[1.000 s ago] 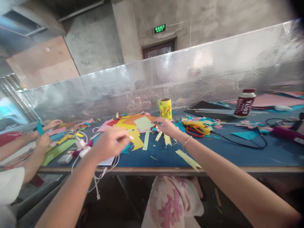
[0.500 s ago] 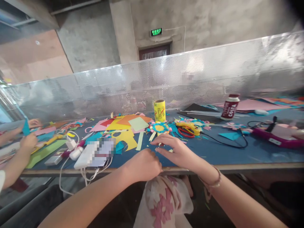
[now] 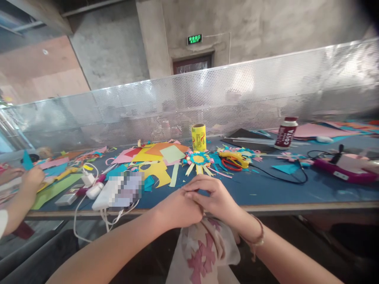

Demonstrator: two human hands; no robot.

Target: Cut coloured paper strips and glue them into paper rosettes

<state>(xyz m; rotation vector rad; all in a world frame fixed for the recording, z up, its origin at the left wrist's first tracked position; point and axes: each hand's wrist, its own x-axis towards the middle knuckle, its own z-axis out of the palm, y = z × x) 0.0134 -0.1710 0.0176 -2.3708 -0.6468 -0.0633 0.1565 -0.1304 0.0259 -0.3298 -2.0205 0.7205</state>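
Observation:
At the front edge of the blue table [image 3: 266, 193], my left hand [image 3: 179, 209] is closed with its fingers curled down. Their inner side is hidden, so anything in them does not show. My right hand [image 3: 214, 195] lies over the knuckles of the left, its fingers loosely bent and the thumb a little apart from them; I see nothing in it. Just beyond the hands lies a paper flower [image 3: 197, 158] with a yellow centre and blue, pink and pale yellow strips. A pale green paper strip [image 3: 174, 175] lies to its left.
A yellow roll [image 3: 198, 138] stands behind the flower. Coloured sheets [image 3: 154, 152], a white power bank [image 3: 108, 193] with cables and a yellow-handled tool [image 3: 235, 159] lie around. At right are a bottle [image 3: 286, 133] and purple case [image 3: 343, 171]. Another person's hand [image 3: 32, 179] works at far left.
My right hand has come down and left from above the table onto my left hand, uncovering the flower's lower strips. At far left, the other person's hands have shifted slightly.

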